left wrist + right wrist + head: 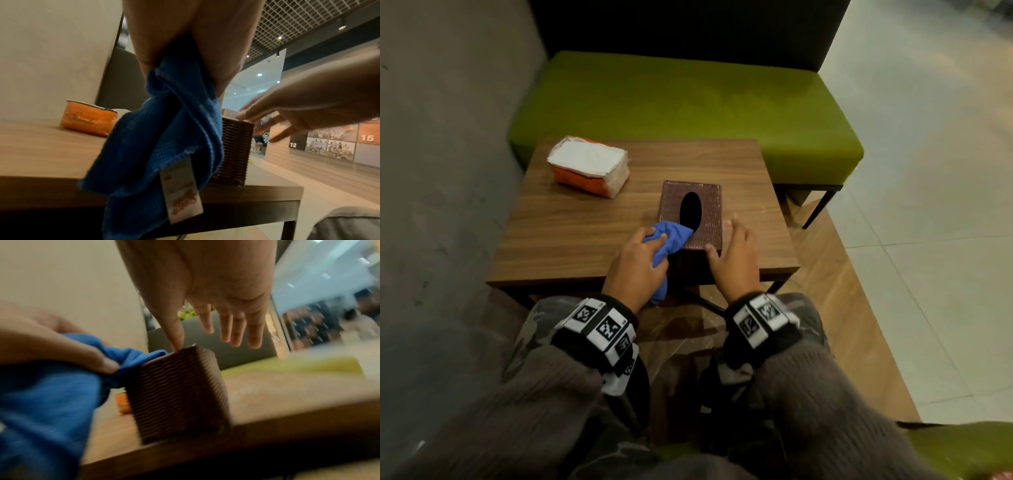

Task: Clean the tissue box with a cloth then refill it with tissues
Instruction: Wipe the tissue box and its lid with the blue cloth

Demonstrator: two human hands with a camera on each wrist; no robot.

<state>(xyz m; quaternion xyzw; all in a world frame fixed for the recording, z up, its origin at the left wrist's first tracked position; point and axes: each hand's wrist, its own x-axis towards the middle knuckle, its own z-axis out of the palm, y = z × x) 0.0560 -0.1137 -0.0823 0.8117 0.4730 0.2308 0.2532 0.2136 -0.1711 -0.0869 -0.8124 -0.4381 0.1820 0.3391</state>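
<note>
A brown woven tissue box (705, 219) (234, 146) (176, 394) with a dark oval slot stands near the front edge of the wooden table (571, 226). My left hand (635, 262) (185, 40) grips a bunched blue cloth (671, 238) (160, 138) (51, 394), which lies on the box's near left top corner. At the box's right side my right hand (732, 250) (216, 296) is spread, fingers straight, thumb touching the near top corner. An orange pack of white tissues (589, 166) (88, 120) lies at the table's far left.
A green bench seat (688, 102) runs behind the table, with a dark backrest above it. A grey wall (441, 137) closes the left side. Tiled floor (928, 171) lies to the right. My knees sit under the table's front edge.
</note>
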